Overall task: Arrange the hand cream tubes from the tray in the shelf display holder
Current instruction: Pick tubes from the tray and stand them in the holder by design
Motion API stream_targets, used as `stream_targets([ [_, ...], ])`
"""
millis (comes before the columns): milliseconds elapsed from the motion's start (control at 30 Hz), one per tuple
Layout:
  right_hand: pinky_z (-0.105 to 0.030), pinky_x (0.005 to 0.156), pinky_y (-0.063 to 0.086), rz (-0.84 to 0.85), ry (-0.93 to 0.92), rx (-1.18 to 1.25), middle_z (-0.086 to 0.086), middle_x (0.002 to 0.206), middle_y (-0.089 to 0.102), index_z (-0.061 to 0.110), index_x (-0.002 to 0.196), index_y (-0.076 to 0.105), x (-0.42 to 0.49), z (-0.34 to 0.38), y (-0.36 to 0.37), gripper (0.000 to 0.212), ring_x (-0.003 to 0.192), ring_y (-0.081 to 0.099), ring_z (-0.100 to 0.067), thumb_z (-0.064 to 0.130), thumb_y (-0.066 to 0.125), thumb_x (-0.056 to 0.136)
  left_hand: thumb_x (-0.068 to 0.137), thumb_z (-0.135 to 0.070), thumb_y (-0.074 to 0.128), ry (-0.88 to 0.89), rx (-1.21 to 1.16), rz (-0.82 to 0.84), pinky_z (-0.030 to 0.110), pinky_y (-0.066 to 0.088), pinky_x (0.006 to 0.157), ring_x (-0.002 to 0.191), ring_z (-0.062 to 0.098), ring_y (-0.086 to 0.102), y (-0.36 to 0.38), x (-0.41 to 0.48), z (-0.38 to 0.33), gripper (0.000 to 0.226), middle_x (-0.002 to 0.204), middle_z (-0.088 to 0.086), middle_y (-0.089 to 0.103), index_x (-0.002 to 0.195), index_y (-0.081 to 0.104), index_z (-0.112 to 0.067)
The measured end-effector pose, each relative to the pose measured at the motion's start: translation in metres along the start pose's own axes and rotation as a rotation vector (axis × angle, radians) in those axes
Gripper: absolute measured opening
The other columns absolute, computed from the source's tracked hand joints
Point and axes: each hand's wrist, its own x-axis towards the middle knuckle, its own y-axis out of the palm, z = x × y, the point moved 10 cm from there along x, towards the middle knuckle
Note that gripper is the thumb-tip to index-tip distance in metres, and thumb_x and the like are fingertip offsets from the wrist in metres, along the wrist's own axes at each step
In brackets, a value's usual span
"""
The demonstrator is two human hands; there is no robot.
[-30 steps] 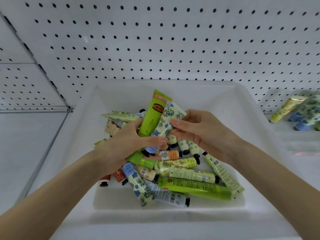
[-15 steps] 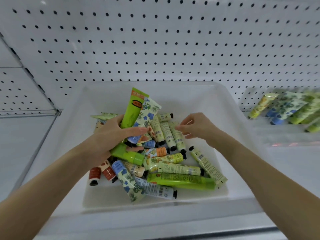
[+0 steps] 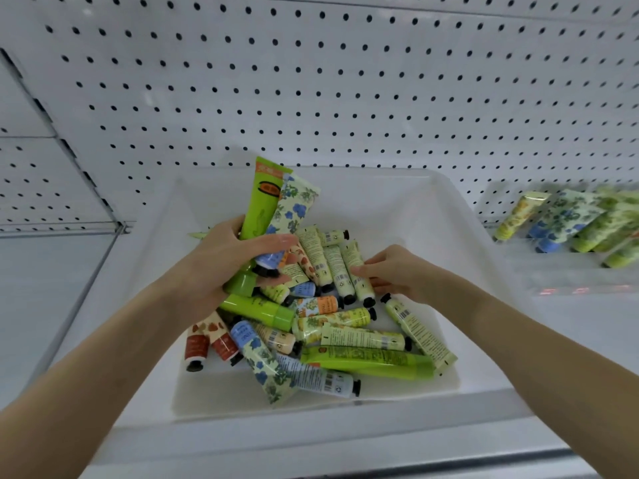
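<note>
Left hand grip on two tubes; right hand amid heaped tray.

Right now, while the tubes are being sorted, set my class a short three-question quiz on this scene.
1. True or false: the left hand holds just one tube.
2. The right hand touches: A pale green tubes; B the bright green tube; C the display holder.
3. Fill in: the display holder stands to the ___ of the tray.

Key: 1 false, it grips the bright green tube and a blue-flowered tube. 2 A. 3 right.
</note>
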Motion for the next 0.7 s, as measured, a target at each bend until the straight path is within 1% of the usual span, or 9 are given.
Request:
stream_targets([
  [67, -0.024, 0.066, 0.055, 0.023, 0.023, -0.004, -0.008, 0.089, 0.067, -0.001, 0.096, 0.064, -0.001, -0.001, 0.0, 0.028, 0.075, 0.063, -0.018, 0.021, 0.074, 0.081, 0.064, -0.024, 0.073, 0.005, -0.023, -0.003, 0.029, 0.059, 0.062, 0.086, 0.022, 0.073, -0.001, 0.0, 0.0, 0.042, 0.091, 0.009, 0.075, 0.104, 0.066, -0.01],
  [133, -0.03, 0.074, 0.056, 0.06, 0.042, 0.035, -0.012, 0.099, 0.069, -0.003, 0.102, 0.062, -0.003, 0.0, -0.001, 0.03, 0.086, 0.066, -0.023, 0.018, 0.071, 0.083, 0.064, -0.023, 0.074, -0.001, -0.044, -0.012, 0.032, 0.06, 0.065, 0.089, 0.023, 0.073, -0.001, 0.001, 0.001, 0.045, 0.097, 0.01, 0.074, 0.106, 0.066, -0.009],
  [167, -0.03, 0.074, 0.056, 0.084, 0.044, 0.061, -0.013, 0.102, 0.069, -0.003, 0.104, 0.061, -0.005, 0.003, -0.001, 0.029, 0.087, 0.067, -0.024, 0.016, 0.07, 0.085, 0.064, -0.023, 0.075, -0.003, -0.055, -0.016, 0.032, 0.06, 0.065, 0.09, 0.023, 0.073, -0.002, 0.001, 0.002, 0.047, 0.1, 0.011, 0.074, 0.107, 0.065, -0.008],
  [267, -0.026, 0.069, 0.055, 0.125, 0.023, 0.142, -0.01, 0.099, 0.07, 0.001, 0.104, 0.06, -0.015, 0.014, -0.005, 0.021, 0.084, 0.068, -0.02, 0.013, 0.065, 0.088, 0.063, -0.025, 0.077, -0.009, -0.077, -0.009, 0.034, 0.059, 0.068, 0.092, 0.023, 0.072, -0.003, 0.002, 0.002, 0.05, 0.103, 0.011, 0.073, 0.109, 0.065, -0.009],
  [367, -0.026, 0.08, 0.056, 0.19, -0.027, 0.189, -0.009, 0.104, 0.072, 0.001, 0.114, 0.061, -0.028, 0.026, -0.005, 0.03, 0.096, 0.069, -0.02, 0.017, 0.062, 0.089, 0.058, -0.028, 0.078, -0.012, -0.073, 0.003, 0.034, 0.059, 0.07, 0.092, 0.023, 0.072, -0.001, 0.0, 0.001, 0.057, 0.102, 0.009, 0.074, 0.11, 0.065, -0.01],
  [433, -0.025, 0.08, 0.056, 0.221, -0.078, 0.247, -0.007, 0.105, 0.072, 0.005, 0.111, 0.063, -0.044, 0.04, -0.005, 0.03, 0.099, 0.068, -0.019, 0.02, 0.064, 0.086, 0.059, -0.027, 0.077, -0.002, -0.084, 0.019, 0.033, 0.059, 0.069, 0.091, 0.023, 0.072, 0.002, -0.004, -0.004, 0.052, 0.101, 0.009, 0.074, 0.108, 0.066, -0.011],
  [567, -0.028, 0.077, 0.056, 0.199, -0.179, 0.398, -0.004, 0.083, 0.065, 0.002, 0.107, 0.065, -0.091, 0.067, -0.014, 0.039, 0.082, 0.062, -0.018, 0.017, 0.07, 0.071, 0.065, -0.024, 0.074, 0.022, -0.175, 0.054, 0.031, 0.059, 0.069, 0.091, 0.022, 0.072, 0.01, -0.014, -0.018, 0.045, 0.1, 0.01, 0.074, 0.106, 0.065, -0.011],
  [633, -0.025, 0.07, 0.056, 0.198, -0.224, 0.42, -0.005, 0.077, 0.063, 0.001, 0.102, 0.065, -0.114, 0.073, -0.019, 0.036, 0.072, 0.063, -0.017, 0.014, 0.071, 0.069, 0.063, -0.025, 0.074, 0.044, -0.194, 0.054, 0.03, 0.059, 0.067, 0.09, 0.021, 0.073, 0.018, -0.019, -0.029, 0.047, 0.099, 0.008, 0.075, 0.107, 0.064, -0.012],
  [700, -0.023, 0.061, 0.052, 0.164, -0.273, 0.368, -0.006, 0.078, 0.062, 0.004, 0.098, 0.065, -0.134, 0.074, -0.027, 0.033, 0.063, 0.061, -0.015, 0.017, 0.073, 0.069, 0.061, -0.026, 0.074, 0.068, -0.196, 0.064, 0.029, 0.059, 0.066, 0.089, 0.019, 0.073, 0.035, -0.023, -0.04, 0.052, 0.099, 0.004, 0.075, 0.11, 0.063, -0.012],
])
